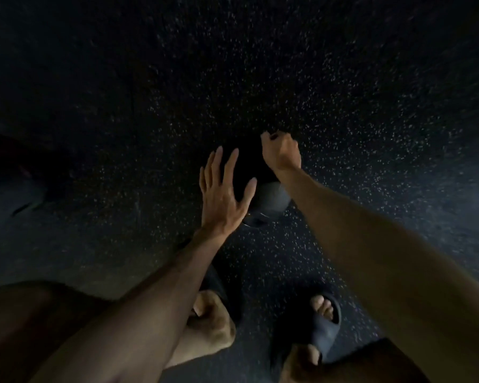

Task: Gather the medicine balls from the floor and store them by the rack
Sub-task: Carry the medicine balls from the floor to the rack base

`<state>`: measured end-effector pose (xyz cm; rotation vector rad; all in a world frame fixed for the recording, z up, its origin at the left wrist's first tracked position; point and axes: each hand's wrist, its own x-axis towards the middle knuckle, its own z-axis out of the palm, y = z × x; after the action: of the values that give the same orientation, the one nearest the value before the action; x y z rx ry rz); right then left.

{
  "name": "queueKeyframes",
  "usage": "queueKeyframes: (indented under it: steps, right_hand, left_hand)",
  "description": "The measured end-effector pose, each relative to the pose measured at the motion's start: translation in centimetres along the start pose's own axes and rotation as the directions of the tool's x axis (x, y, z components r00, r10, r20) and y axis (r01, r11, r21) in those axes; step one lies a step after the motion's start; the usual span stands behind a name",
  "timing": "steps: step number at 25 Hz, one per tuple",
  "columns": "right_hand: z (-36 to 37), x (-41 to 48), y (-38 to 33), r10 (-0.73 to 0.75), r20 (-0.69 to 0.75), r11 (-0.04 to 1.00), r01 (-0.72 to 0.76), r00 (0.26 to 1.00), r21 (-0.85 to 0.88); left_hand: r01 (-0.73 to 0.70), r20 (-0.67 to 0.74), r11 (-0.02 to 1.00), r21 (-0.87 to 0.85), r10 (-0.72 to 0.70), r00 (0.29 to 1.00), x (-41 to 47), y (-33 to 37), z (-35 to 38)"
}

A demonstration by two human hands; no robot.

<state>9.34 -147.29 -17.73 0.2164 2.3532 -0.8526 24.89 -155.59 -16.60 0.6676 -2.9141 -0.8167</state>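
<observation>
The dark, round rubber medicine ball sits on the black speckled rubber floor, just ahead of the feet. The left hand, fingers spread, flanks its side, likely to cup it. The right hand curls its fingers over the far side, apparently hooking it for the lift.

1 camera, worn on the person's head, faces almost straight down at the speckled floor, close above the left hand, right hand and feet.
</observation>
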Motion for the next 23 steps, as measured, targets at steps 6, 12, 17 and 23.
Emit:
queueKeyframes:
  steps: [6,12,17,23]
  right_hand:
    - [0.0,6.8,-4.1,-0.025,-0.055,0.992,0.031,0.998,0.119]
    - [2.1,1.1,-4.8,-0.425,-0.224,0.905,0.413,0.877,-0.101]
    - [4.2,-3.8,-4.2,-0.419,-0.252,0.883,0.326,0.872,-0.338]
    - [0.0,8.6,-13.0,-0.171,-0.224,0.969,0.122,0.959,-0.216]
  left_hand:
    - [0.107,-0.006,0.994,0.023,-0.107,0.994,9.9,-1.6,-0.2]
    - [0.506,0.213,0.861,0.041,-0.502,0.838,23.0,-2.8,-3.0]
    - [0.568,0.418,0.823,-0.009,-0.513,0.750,25.1,-2.9,-2.4]
    - [0.315,0.096,0.908,-0.276,-0.300,0.949,23.9,-3.4,-1.8]
